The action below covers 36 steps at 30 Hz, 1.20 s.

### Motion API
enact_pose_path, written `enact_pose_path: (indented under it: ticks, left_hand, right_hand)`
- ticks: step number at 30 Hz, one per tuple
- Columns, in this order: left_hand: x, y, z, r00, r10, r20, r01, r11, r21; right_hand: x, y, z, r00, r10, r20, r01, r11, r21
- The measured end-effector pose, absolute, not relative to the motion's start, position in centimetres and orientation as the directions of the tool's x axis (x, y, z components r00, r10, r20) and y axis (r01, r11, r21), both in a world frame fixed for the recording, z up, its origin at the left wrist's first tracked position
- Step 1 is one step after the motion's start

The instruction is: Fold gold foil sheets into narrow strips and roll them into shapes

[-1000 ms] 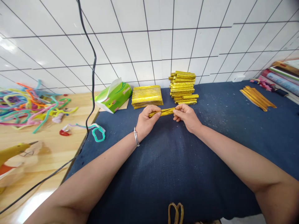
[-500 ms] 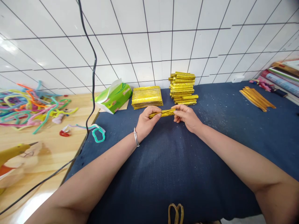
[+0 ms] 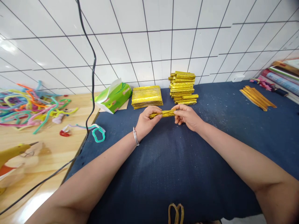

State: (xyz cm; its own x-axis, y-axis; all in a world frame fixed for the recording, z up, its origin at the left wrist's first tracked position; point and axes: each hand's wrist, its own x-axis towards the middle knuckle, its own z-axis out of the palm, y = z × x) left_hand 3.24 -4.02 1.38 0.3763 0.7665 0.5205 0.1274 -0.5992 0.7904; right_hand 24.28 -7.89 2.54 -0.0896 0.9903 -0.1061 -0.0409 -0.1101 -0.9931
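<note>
Between my two hands stretches a narrow folded strip of gold foil paper (image 3: 167, 114), lying nearly level. My left hand (image 3: 148, 120) is closed on its left end, thumb in front and fingers behind. At the right end my right hand (image 3: 185, 115) pinches the strip between thumb and fingertips, its other fingers curled below. Just behind my left hand sits a flat stack of gold foil sheets (image 3: 147, 96). A taller pile of folded gold foil strips (image 3: 182, 87) stands behind my right hand, against the tiled wall.
Left of the sheets lies a green tissue pack (image 3: 115, 96). Colourful pipe cleaners (image 3: 30, 105) and a yellow glue gun (image 3: 14, 152) rest on the wooden table. A black cable (image 3: 93, 71) hangs at left. Orange-gold strips (image 3: 258, 98) and books (image 3: 282, 77) are at right.
Both hands keep their hold on the gold strip and have hardly moved. The fingers of my right hand have shifted slightly at its end.
</note>
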Motion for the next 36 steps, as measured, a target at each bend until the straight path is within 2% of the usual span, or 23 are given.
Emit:
enact_pose_path:
  ticks: [4,7,10,19,23,30,36]
  left_hand:
    - [3.0,-4.0,1.4,0.412,0.801,0.434,0.055,-0.497,0.866]
    - [2.8,-4.0,1.4,0.455,0.838,0.300,-0.061,-0.307,0.950]
    - [2.7,-4.1,1.5,0.511,0.839,0.184,-0.132,-0.135,0.982]
    - [2.6,-4.3,2.4,0.722,0.687,-0.082,-0.075,0.195,0.978]
    - [3.0,-4.8,2.6,0.737,0.668,-0.105,-0.057,0.216,0.975]
    - [3.4,-5.0,2.4,0.683,0.730,-0.026,-0.126,0.152,0.980]
    - [3.5,-5.1,2.1,0.665,0.745,0.048,-0.121,0.044,0.992]
  right_hand:
    - [24.3,-7.9,2.5,-0.071,0.996,-0.058,0.040,-0.055,-0.998]
    - [24.4,-7.9,2.6,-0.068,0.998,0.015,0.134,0.024,-0.991]
    - [24.4,-7.9,3.0,-0.081,0.995,0.064,0.186,0.078,-0.979]
    - [24.0,-8.3,3.2,-0.136,0.986,0.098,0.304,0.136,-0.943]
    - [23.3,-8.6,2.9,-0.092,0.989,0.114,0.278,0.135,-0.951]
    - [22.5,-8.8,2.2,-0.008,0.994,0.113,0.071,0.113,-0.991]
    - [22.5,-9.0,2.3,-0.009,0.991,0.136,0.052,0.136,-0.989]
